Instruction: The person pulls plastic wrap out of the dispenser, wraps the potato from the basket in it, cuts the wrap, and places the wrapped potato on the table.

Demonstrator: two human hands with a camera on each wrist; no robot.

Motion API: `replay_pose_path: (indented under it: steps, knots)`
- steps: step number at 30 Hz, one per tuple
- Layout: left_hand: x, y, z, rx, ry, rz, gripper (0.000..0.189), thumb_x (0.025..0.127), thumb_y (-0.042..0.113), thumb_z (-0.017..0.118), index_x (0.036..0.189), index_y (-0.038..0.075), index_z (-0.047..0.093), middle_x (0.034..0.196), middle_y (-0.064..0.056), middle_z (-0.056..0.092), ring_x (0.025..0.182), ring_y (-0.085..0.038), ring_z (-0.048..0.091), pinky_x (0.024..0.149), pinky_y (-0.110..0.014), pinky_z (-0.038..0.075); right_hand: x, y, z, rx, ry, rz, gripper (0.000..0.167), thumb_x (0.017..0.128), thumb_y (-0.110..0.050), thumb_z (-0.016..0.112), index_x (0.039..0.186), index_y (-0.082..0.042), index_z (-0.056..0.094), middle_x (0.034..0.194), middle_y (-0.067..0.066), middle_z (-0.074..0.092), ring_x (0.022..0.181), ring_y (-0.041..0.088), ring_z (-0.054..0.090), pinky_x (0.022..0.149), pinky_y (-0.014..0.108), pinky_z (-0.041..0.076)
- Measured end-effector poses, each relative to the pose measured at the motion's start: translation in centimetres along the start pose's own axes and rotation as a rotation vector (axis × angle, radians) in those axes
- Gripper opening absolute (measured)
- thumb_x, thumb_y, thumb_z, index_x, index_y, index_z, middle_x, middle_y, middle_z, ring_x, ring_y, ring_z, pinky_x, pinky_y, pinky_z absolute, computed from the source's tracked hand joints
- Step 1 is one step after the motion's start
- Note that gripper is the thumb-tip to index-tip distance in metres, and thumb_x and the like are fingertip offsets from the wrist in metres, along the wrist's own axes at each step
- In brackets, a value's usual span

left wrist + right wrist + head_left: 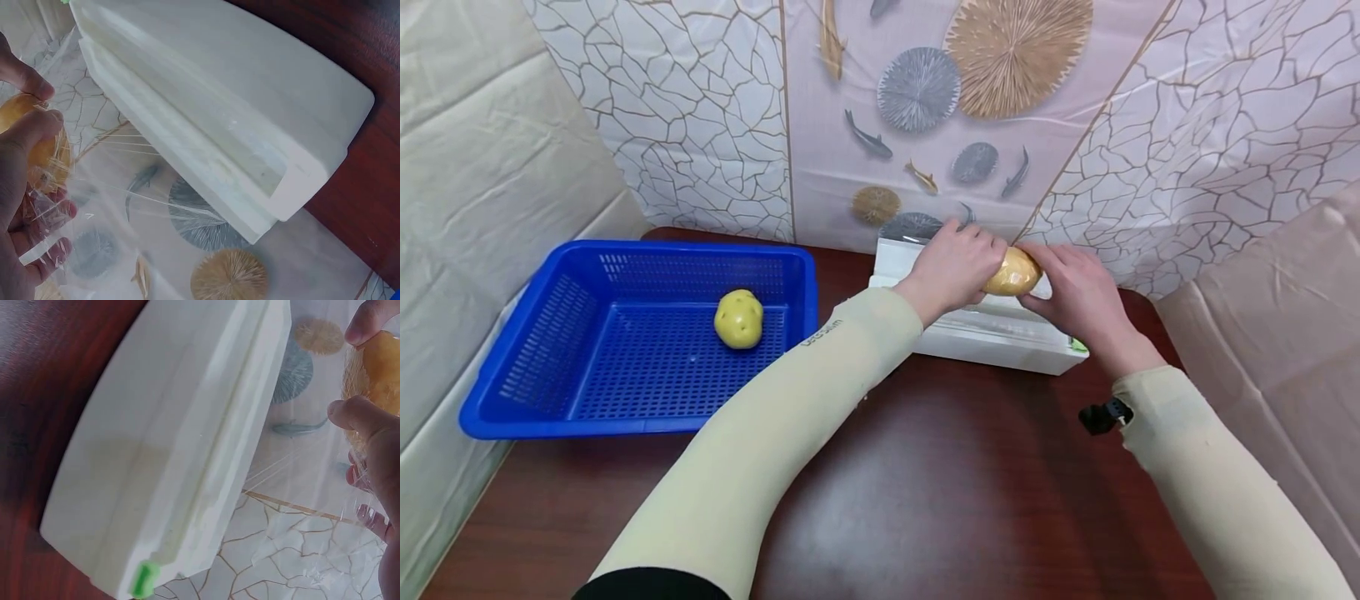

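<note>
Both hands hold a potato [1013,272] wrapped in clear cling film, above the white film dispenser [1000,337]. My left hand [957,265] grips its left end, thumb on the near side, in the left wrist view. Opposite it, my right hand [1078,293] grips the right end with thumb and fingers. Clear film [47,209] lies bunched round the left fingers, and creases of it stretch toward the dispenser. In the right wrist view, film also clings about the right fingers. Where the sheet ends cannot be made out.
A blue plastic basket [625,427] stands on the left of the dark wooden table [940,483], with one yellow potato [739,319] in it. The dispenser carries a green slider [145,579] at its right end. Patterned cloth [700,108] hangs behind the table.
</note>
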State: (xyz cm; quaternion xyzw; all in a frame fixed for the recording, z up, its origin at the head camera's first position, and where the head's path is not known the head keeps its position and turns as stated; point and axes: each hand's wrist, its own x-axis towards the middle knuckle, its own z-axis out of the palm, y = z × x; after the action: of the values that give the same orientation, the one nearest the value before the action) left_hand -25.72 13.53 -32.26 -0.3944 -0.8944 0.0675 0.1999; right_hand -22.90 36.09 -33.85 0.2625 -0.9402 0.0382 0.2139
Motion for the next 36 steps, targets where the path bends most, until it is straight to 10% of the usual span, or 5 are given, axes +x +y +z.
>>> replay_pose_path:
  steps: [21, 36]
  knots:
    - [1.4, -1.1, -3.4, -0.037, -0.055, -0.009, 0.058, 0.098, 0.044, 0.073, 0.146, 0.014, 0.059, 0.143, -0.002, 0.066, 0.135, -0.022, 0.06, 0.109, -0.044, 0.046, 1.3, -0.2, -3.6, 0.009, 0.017, 0.018, 0.069, 0.079, -0.006, 0.09, 0.141, -0.003, 0.061, 0.124, 0.026, 0.07, 0.116, 0.049, 0.062, 0.104, 0.063, 0.044]
    - [-5.2, 4.0, -3.3, -0.098, -0.024, 0.059, 0.052, 0.094, 0.04, 0.077, 0.137, 0.014, 0.064, 0.126, 0.0, 0.071, 0.114, -0.019, 0.067, 0.091, -0.039, 0.051, -5.9, -3.9, -3.3, 0.033, 0.042, -0.13, 0.069, 0.069, -0.011, 0.088, 0.133, 0.001, 0.064, 0.109, 0.024, 0.073, 0.102, 0.046, 0.066, 0.095, 0.06, 0.047]
